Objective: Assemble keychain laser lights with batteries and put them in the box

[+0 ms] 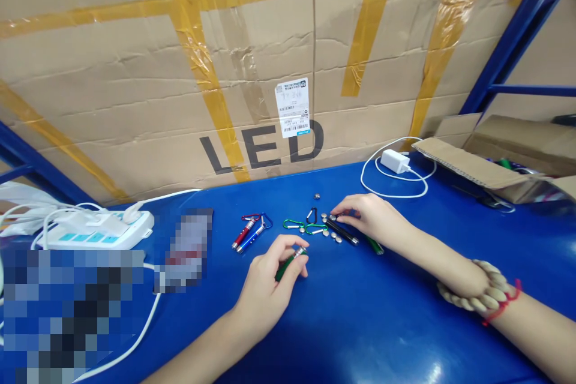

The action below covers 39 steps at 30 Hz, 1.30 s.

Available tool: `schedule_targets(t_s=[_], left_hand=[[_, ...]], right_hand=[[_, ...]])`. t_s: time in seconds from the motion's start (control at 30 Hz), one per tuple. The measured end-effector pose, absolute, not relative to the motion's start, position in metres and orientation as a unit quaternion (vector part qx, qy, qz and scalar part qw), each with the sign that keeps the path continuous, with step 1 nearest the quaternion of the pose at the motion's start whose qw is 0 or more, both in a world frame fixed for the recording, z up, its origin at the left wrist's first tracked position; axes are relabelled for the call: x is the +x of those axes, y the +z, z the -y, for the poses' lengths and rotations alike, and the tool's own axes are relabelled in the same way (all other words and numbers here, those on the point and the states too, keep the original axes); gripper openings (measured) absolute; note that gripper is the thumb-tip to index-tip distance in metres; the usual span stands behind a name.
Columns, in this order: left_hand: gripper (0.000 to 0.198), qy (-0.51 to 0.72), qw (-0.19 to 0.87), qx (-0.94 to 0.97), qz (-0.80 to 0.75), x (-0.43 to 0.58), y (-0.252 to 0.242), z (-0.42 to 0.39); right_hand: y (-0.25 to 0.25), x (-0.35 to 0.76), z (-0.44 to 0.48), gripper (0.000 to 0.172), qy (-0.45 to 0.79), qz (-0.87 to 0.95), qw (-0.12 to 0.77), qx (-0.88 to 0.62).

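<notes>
On the blue table (360,324), my left hand (270,282) is closed around a small green keychain flashlight (290,261), silver tip pointing up right. My right hand (369,217) reaches forward with fingertips pinched at a small round button cell (333,216) among several loose cells (335,237). A black flashlight (342,232) lies just under that hand, and another green one (374,245) pokes out beneath the palm. A red flashlight (243,233) and a blue one (252,239) lie left of the pile. Green carabiner clips (299,225) lie between.
A white power strip (94,231) with cables sits at the left. A white charger (395,161) with its cord lies at the back right, next to an open cardboard box (495,162). A taped cardboard wall marked LED (270,72) stands behind. Blurred items lie left.
</notes>
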State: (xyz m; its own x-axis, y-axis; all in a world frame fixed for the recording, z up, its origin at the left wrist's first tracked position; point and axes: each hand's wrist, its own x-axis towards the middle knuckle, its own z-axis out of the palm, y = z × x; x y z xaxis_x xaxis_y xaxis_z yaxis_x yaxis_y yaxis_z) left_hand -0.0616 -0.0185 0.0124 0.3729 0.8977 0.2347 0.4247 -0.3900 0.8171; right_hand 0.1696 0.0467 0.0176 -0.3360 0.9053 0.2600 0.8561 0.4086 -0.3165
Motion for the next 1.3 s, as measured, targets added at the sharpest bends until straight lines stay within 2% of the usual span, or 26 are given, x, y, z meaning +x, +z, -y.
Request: schedule_targets(t_s=[0.17, 0.43, 0.53, 0.7, 0.93, 1.3], left_hand=[[0.021, 0.337, 0.342, 0.759, -0.44, -0.061, 0.013, 0.018], [0.025, 0.361, 0.361, 0.728, -0.459, -0.06, 0.013, 0.014], [0.021, 0.36, 0.376, 0.716, -0.466, -0.06, 0.014, 0.014], [0.02, 0.359, 0.376, 0.721, -0.458, -0.059, 0.016, 0.016], [0.023, 0.377, 0.351, 0.739, -0.434, -0.06, 0.014, 0.016], [0.019, 0.384, 0.418, 0.701, -0.432, -0.065, 0.011, 0.01]], right_hand=[[0.011, 0.175, -0.054, 0.003, 0.076, 0.794, 0.216, -0.563], [0.016, 0.176, -0.049, 0.011, 0.054, 0.794, 0.241, -0.556], [0.026, 0.169, -0.042, 0.017, 0.063, 0.791, 0.291, -0.535], [0.038, 0.148, -0.022, 0.021, 0.165, 0.782, 0.373, -0.471], [0.03, 0.13, -0.004, 0.02, 0.27, 0.785, 0.358, -0.427], [0.019, 0.125, -0.013, 0.028, 0.277, 0.772, 0.337, -0.462]])
